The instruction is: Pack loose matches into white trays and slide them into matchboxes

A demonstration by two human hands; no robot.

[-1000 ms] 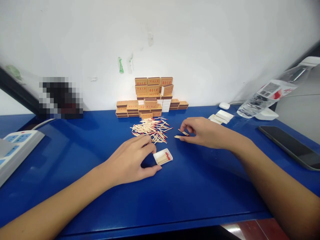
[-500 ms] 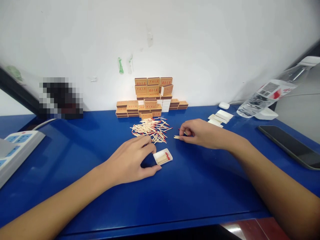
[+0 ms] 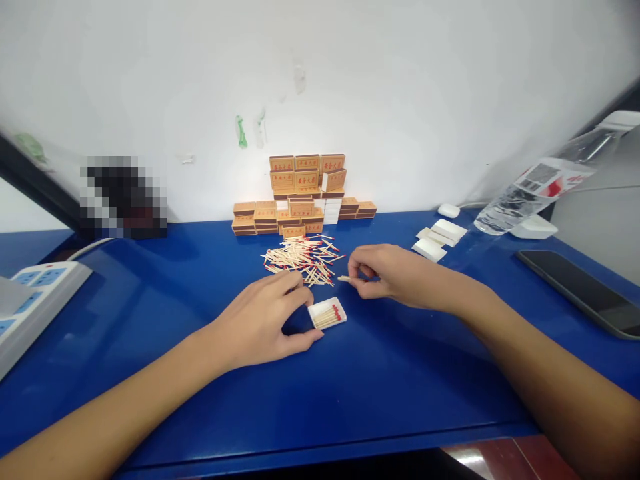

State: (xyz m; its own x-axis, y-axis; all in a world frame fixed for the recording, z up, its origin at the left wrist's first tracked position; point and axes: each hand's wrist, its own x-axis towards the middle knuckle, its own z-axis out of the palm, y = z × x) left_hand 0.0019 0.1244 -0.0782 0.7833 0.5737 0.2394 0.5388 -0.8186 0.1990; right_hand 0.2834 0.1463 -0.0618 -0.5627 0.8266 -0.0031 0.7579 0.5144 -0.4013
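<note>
the left hand (image 3: 260, 323) pinches a small white tray (image 3: 327, 313) of red-tipped matches on the blue table (image 3: 390, 373); the right hand (image 3: 387, 275) grips a few pale matchsticks (image 3: 345, 279) just beside the loose pile (image 3: 303, 259).

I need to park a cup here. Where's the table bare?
Bare stretches: between the power strip and the left hand, and across the table nearest you. Crowded: loose matches, the matchbox stack, the tray and right hand.
</note>
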